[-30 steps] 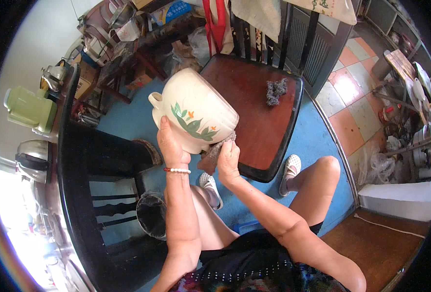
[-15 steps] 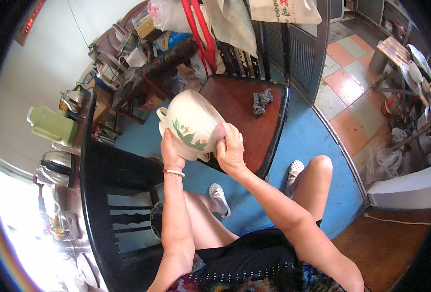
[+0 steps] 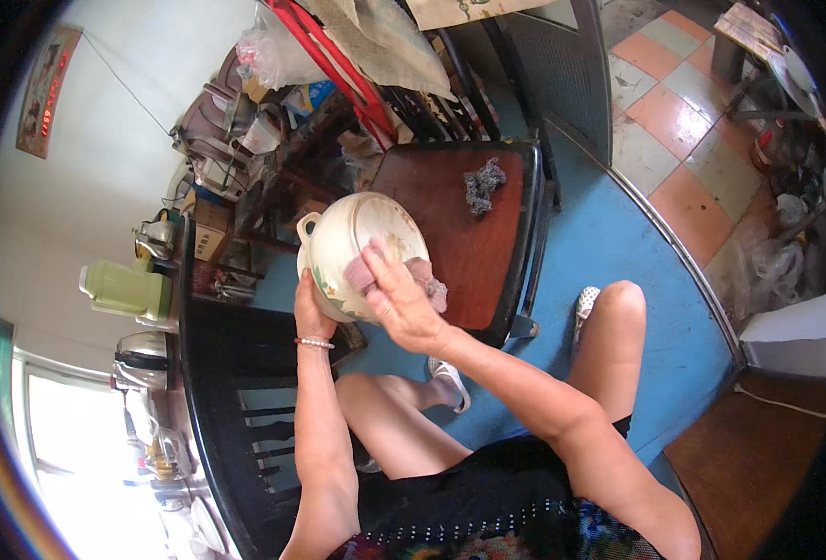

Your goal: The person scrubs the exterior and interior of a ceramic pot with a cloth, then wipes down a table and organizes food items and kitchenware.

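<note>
A cream ceramic pot [image 3: 338, 239] with green leaf decoration and a loop handle is held tilted above the chair's near left corner. A rounded, brown-marked face of it is turned up toward me. My left hand [image 3: 314, 308] grips its near left side, with most of the fingers hidden beneath. Across the upturned face, my right hand [image 3: 402, 303] presses a crumpled pinkish cloth [image 3: 420, 273] flat with its fingers. A grey scouring pad [image 3: 483, 186] lies on the brown seat of the chair [image 3: 464, 252].
Another black slatted chair [image 3: 231, 373] stands at my left. Beyond it, a counter carries a green jug [image 3: 124, 291] and a metal kettle [image 3: 142, 359]. Bags and a cloth [image 3: 380, 42] hang over the chair back. Cluttered furniture stands behind; a doorway opens onto a tiled floor [image 3: 684, 121].
The pot has turned so that its rounded face points more toward me. My right hand with the cloth has slid left from its right edge onto that face. My view has shifted slightly.
</note>
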Demonstrator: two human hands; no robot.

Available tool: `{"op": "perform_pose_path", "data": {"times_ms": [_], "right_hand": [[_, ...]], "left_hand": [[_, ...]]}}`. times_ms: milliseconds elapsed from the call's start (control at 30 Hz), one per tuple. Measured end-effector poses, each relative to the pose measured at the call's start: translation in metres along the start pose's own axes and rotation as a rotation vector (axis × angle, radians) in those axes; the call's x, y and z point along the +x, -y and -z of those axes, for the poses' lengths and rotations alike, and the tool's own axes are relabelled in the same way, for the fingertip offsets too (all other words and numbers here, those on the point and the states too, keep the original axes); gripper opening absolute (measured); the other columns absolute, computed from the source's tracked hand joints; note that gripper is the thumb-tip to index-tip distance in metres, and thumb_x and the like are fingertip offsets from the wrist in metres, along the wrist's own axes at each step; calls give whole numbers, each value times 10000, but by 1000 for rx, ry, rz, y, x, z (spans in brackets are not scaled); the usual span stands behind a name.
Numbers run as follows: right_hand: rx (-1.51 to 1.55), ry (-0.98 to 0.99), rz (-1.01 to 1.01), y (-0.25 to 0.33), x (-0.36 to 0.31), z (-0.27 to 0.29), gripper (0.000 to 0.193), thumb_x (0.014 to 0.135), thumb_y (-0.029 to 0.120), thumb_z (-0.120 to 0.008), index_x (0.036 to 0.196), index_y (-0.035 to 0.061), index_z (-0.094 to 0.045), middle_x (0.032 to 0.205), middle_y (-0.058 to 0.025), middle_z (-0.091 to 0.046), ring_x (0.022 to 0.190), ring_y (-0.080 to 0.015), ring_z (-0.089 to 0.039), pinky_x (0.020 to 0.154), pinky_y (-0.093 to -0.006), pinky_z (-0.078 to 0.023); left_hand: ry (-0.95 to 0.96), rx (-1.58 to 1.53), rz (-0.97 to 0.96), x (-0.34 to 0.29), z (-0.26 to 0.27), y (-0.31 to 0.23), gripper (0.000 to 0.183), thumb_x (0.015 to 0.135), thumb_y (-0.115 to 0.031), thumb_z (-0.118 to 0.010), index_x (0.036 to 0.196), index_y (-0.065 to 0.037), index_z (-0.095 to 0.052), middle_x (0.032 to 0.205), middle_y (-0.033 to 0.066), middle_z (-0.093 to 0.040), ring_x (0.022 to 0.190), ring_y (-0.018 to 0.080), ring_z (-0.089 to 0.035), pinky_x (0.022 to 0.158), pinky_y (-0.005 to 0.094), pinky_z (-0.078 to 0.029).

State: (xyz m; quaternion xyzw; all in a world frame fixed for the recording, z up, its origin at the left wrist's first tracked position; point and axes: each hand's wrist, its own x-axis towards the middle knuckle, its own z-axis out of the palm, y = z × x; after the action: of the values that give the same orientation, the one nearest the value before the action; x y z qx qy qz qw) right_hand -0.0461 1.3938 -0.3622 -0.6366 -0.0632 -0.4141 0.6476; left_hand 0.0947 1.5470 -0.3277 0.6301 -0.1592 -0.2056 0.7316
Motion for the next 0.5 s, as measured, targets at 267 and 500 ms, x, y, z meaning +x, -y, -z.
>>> {"op": "perform_pose_path", "data": {"times_ms": [267,500], "right_hand": [[-155,58,133,-25,75,-12,483,903,233,-420,1368,101,-407,1462,-174,-294,1367,-381,-239,1084,-536,-160],[-364,26,-507,-114,67,13,496,924,207,-318,1352,-42,-331,1383,-232,-369,1312,-376,-315,1067,-487,-251]], "left_hand": [[94,14,49,-5,0,-3,563,990,-403,-365,1420,-45,-298,1419,104,-397,1266,267,-436,1056,418,-363],[-117,-33,-38,-5,-7,7,595,963,-422,-448,1338,35,-386,1302,141,-514,1157,238,-530,982,374,-419]]}}
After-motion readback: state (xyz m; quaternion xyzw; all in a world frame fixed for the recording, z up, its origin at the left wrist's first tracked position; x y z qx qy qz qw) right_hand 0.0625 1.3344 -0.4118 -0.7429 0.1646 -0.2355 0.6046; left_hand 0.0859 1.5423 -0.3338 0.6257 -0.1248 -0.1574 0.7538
